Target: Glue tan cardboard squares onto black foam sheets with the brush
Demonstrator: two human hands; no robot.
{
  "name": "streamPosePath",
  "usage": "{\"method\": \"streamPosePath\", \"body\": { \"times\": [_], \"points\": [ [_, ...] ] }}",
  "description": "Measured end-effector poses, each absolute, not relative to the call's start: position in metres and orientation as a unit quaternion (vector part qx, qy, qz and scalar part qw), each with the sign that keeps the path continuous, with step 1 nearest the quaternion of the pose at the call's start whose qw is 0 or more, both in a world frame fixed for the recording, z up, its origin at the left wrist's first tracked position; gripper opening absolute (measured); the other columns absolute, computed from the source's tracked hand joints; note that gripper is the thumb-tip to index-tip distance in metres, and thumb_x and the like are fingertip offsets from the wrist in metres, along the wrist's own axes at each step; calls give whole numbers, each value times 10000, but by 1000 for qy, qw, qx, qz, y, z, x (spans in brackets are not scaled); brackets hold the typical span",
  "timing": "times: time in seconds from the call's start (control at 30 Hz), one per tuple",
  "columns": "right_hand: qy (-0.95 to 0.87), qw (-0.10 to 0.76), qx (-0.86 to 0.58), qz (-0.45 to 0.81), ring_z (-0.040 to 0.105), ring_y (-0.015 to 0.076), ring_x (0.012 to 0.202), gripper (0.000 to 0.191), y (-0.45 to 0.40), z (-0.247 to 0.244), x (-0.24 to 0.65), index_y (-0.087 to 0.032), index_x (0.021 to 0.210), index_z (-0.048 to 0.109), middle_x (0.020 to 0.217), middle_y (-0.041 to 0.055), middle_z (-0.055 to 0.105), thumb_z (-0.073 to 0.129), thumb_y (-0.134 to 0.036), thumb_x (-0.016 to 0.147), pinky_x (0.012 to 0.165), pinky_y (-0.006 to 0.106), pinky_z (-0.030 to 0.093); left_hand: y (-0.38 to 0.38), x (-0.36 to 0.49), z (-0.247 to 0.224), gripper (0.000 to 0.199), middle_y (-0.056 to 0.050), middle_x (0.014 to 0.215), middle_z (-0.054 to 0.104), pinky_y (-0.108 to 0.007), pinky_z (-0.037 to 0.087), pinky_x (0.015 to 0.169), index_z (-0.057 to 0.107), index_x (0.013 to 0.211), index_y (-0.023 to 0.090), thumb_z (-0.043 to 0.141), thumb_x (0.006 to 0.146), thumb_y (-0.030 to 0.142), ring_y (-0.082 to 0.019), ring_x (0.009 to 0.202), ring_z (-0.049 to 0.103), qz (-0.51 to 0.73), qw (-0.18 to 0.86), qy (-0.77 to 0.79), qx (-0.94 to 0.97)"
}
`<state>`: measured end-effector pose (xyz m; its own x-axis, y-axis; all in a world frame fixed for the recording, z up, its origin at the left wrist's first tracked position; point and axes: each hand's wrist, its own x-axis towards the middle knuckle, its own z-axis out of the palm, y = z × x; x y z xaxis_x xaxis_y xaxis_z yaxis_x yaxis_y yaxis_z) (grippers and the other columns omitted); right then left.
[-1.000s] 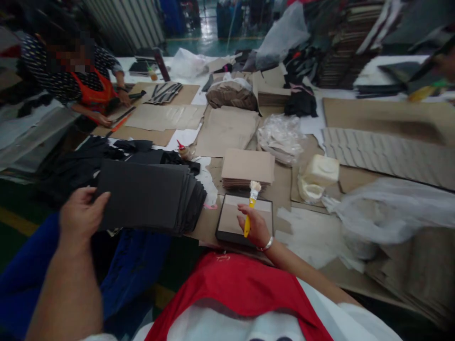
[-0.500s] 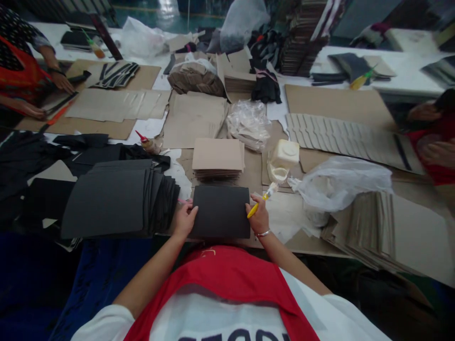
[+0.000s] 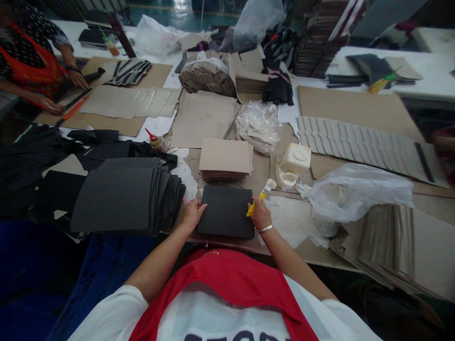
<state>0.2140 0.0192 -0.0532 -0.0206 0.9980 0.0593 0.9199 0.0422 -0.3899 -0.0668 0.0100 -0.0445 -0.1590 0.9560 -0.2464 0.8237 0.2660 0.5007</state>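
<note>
A black rectangular panel (image 3: 226, 213) lies flat at the table's near edge, in front of my body. My left hand (image 3: 192, 215) grips its left edge, with the thumb on top. At the right edge, my right hand (image 3: 261, 215) touches the panel while holding a paintbrush (image 3: 256, 202) with a yellow handle and pale bristles that point up and away from me. Just beyond the panel stands a neat stack of tan boards (image 3: 224, 156). A pile of larger black sheets (image 3: 117, 196) lies left of my left hand.
A cut-open white plastic jug (image 3: 296, 158) stands beyond my right hand. Clear plastic bags (image 3: 359, 189) lie near brown boards (image 3: 373, 241) at the right. A red-tipped glue bottle (image 3: 156, 139) lies at the left. A co-worker's hands (image 3: 78, 79) work on strips at far left.
The whole view has shifted, so things appear a little farther right. My hands stay at the panel's two edges, and the brush remains in my right hand.
</note>
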Motion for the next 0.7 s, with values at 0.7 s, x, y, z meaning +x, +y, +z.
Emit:
{"method": "streamPosePath", "body": {
  "times": [0.7],
  "points": [
    [-554,297,-564,536,450,72,371,123,246,38,79,-162,707,610,469,-51,543,575,-268,758,385,182,365,136,15,-16,719,-185,1469,352,-527,220,1106,394,1385,134,591,782,474,-331,1392,232,42,94,545,832]
  ]
}}
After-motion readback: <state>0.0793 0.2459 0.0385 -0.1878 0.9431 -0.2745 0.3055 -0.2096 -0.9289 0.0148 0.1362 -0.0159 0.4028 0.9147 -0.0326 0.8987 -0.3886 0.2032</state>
